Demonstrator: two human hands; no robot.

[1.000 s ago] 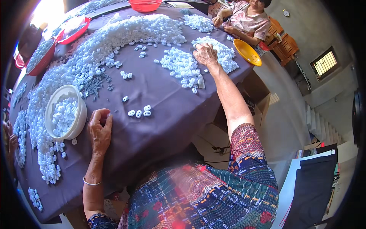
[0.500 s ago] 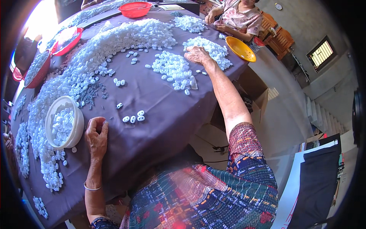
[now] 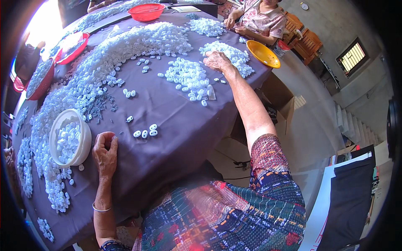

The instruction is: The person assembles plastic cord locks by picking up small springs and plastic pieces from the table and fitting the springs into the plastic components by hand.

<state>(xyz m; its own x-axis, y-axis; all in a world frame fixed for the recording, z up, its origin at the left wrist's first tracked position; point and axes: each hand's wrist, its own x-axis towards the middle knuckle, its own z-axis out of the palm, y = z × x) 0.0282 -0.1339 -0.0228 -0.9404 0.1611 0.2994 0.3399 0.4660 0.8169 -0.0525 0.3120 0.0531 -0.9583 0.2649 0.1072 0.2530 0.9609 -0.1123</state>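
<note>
My left hand (image 3: 105, 154) rests on the dark cloth beside a white tub (image 3: 87, 144) of small white pieces. Its thumb and forefinger are pressed together; whatever they grip is too small to name. Out to the far right, my right hand (image 3: 217, 62) reaches with bent fingers to the left edge of a pile of small white oval two-holed pieces (image 3: 236, 57). Its fingertips are partly hidden among them. Closer to me lies a looser heap of such pieces (image 3: 188, 77). Several single ones (image 3: 145, 134) lie on the cloth between my hands.
A long white mound (image 3: 138, 42) curves across the left and back of the table, with small dark grey slivers (image 3: 100, 108) near it. Red baskets (image 3: 146, 12) stand farther off. A yellow dish (image 3: 263, 53) sits at the right edge, near a seated person (image 3: 261, 21) using both hands.
The view has tilted slightly, so the table things appear a little lower on the left. Both my hands stay in nearly the same places.
</note>
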